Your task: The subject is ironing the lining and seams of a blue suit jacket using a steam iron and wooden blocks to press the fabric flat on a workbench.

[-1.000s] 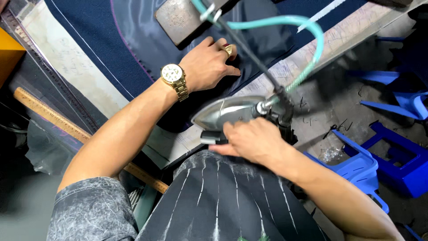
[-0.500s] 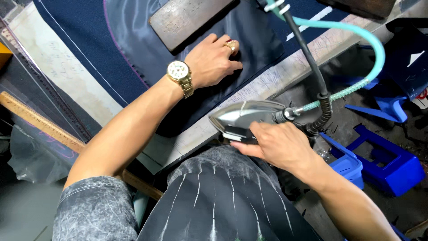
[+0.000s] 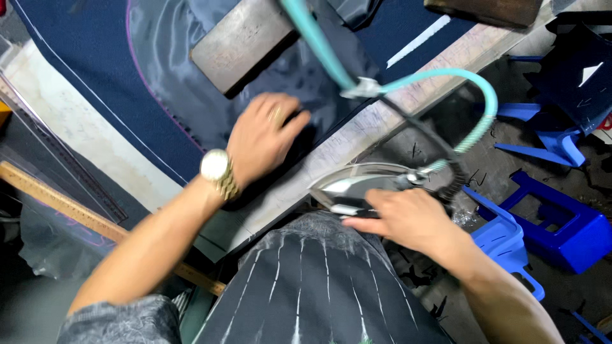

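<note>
Pressing hand: the left hand (image 3: 264, 137) lies palm down on the dark blue cloth (image 3: 102, 76), fingers together and flat, gripping nothing; it is blurred.
Wrist: a gold watch (image 3: 217, 169) sits on the left wrist.
Iron hand: the right hand (image 3: 401, 220) has its fingers wrapped around the handle of the iron (image 3: 363, 185).
Iron: silver, pointed end toward the person, held just off the table edge (image 3: 408, 102), beside the cloth and not on it.
Hose: a turquoise hose (image 3: 472, 95) with a black cable loops from above down to the back of the iron.
Weight: a grey metal block (image 3: 239, 44) rests on the cloth, just beyond the left hand's fingers.
Table side: a wooden ruler (image 3: 70, 210) lies along the near left edge.
Floor: blue plastic stools (image 3: 548, 223) stand to the right, below the iron.
</note>
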